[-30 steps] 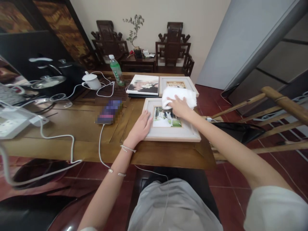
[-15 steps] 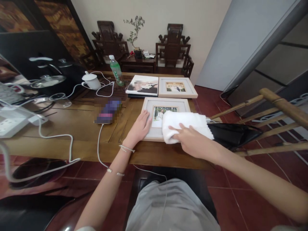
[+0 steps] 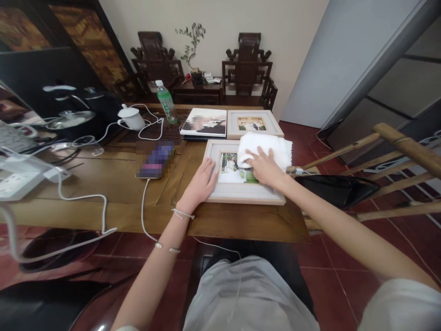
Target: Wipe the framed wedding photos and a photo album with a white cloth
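Observation:
A light wooden picture frame (image 3: 248,194) with a white mat lies flat near the table's front edge, a photo inside it. My left hand (image 3: 206,179) rests on the frame's left side, fingers stretched out. Over the frame's upper right part, my right hand (image 3: 264,166) grips a folded white towel (image 3: 272,146) and presses it down. The towel covers the frame's upper right corner and part of the photo. Behind it lie a second picture frame (image 3: 275,124) and, to its left, a photo album (image 3: 205,120) with a white cover on something dark.
A phone (image 3: 158,158) with a white cable lies on the wooden table (image 3: 186,158). Further back stand a green bottle (image 3: 167,102) and a lidded white cup (image 3: 131,118). A power strip (image 3: 20,177) sits at left. A bamboo chair (image 3: 399,142) with a black bag (image 3: 339,189) stands at right.
My right hand has moved the towel away from me, from the frame's lower right to its upper right, uncovering more of the photo. My left hand stays in place.

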The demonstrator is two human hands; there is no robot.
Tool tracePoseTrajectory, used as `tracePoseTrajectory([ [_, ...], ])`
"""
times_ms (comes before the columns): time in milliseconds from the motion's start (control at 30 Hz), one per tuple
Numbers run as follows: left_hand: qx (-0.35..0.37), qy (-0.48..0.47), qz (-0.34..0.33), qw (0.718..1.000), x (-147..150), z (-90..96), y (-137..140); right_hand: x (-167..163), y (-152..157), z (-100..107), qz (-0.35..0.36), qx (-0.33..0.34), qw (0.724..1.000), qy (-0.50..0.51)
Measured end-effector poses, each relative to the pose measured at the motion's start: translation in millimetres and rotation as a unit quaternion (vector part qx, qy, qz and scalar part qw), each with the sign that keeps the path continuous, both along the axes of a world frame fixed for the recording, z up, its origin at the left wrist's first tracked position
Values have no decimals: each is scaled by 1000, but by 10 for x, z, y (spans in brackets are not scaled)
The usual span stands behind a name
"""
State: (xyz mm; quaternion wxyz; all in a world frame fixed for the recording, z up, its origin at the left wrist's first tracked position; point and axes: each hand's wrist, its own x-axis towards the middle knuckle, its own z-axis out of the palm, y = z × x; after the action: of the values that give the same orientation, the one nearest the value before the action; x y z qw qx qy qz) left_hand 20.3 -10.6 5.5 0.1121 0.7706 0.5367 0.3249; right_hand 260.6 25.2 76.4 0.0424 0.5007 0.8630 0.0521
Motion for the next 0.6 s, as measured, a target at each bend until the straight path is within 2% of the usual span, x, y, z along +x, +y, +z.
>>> tracePoseTrajectory([
  [133, -4, 2, 3, 1000, 11, 8, -1, -35, -320, 43, 11, -28, 999, -31],
  [333, -6, -3, 3, 1000, 34, 23, -12, -92, -921, 266, 58, -96, 993, -26],
  [433, -3, -4, 9, 1000, 32, 21, -20, -214, -1015, 290, 82, -105, 991, -9],
  [600, -1, -13, -1, 1000, -22, 0, -8, -498, -946, 178, 143, -85, 986, 26],
])
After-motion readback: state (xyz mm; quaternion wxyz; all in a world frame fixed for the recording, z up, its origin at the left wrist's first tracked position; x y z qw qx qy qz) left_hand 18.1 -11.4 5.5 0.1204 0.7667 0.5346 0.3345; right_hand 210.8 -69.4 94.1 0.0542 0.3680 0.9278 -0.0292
